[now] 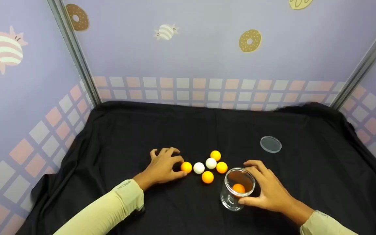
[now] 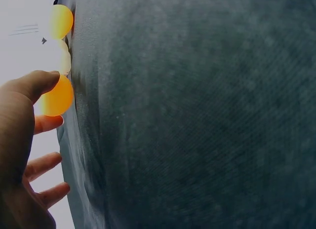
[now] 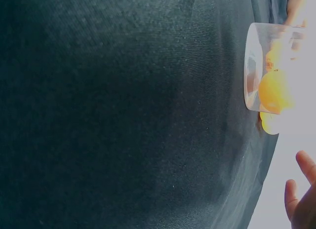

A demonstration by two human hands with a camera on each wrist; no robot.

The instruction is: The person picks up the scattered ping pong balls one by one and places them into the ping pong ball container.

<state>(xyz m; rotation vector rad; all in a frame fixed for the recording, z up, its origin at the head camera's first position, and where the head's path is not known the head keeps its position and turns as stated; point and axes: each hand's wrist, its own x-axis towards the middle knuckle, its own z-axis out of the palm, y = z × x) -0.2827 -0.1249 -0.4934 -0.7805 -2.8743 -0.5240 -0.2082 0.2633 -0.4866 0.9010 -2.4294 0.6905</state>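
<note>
My left hand (image 1: 163, 165) pinches an orange ping-pong ball (image 1: 186, 167) between thumb and index finger, the other fingers spread; the left wrist view shows the thumb on this ball (image 2: 58, 96). Beside it on the black cloth lie two white ping-pong balls (image 1: 198, 168) and three more orange ping-pong balls (image 1: 208, 177), loosely grouped. With thumb and fingers around its upper part, my right hand (image 1: 269, 189) holds a clear jar (image 1: 230, 199). The jar stands upright and uncovered, with one orange ball (image 1: 239, 188) inside. In the right wrist view the jar (image 3: 253, 66) shows sideways.
A round clear lid (image 1: 271, 144) lies flat on the cloth behind my right hand. The black cloth (image 1: 162, 130) covers the whole table, with folds along its left and right edges. Patterned panels (image 1: 201, 55) stand at the back and on both sides.
</note>
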